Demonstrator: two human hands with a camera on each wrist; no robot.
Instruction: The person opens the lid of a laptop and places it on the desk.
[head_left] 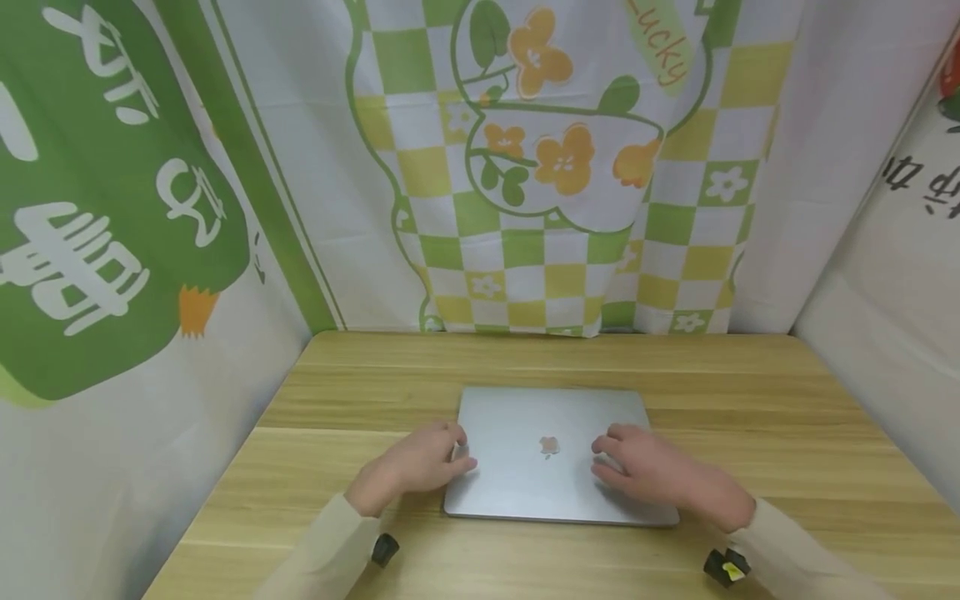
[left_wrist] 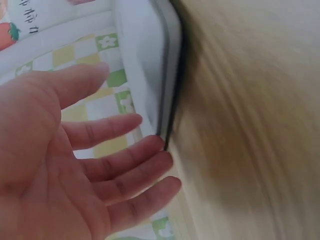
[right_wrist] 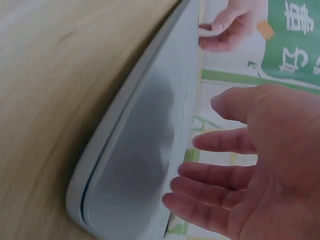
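A closed silver laptop (head_left: 517, 492) with an apple logo on its lid lies flat on the wooden table. My left hand (head_left: 423, 458) is at its left edge, thumb reaching over the lid. In the left wrist view the fingers of that left hand (left_wrist: 65, 145) are spread and relaxed, with fingertips right at the laptop's edge (left_wrist: 170, 65). Over the right part of the lid is my right hand (head_left: 645, 467). The right wrist view shows this right hand (right_wrist: 265, 165) with loosely extended fingers above the laptop (right_wrist: 135, 160), nothing between them.
The wooden table (head_left: 360, 383) extends around the laptop on all sides. Behind it hangs a checkered green and yellow curtain (head_left: 517, 275); printed cloth walls (head_left: 247, 400) stand at left and right. A small black object (head_left: 385, 550) is by the left sleeve, another (head_left: 726, 567) by the right sleeve.
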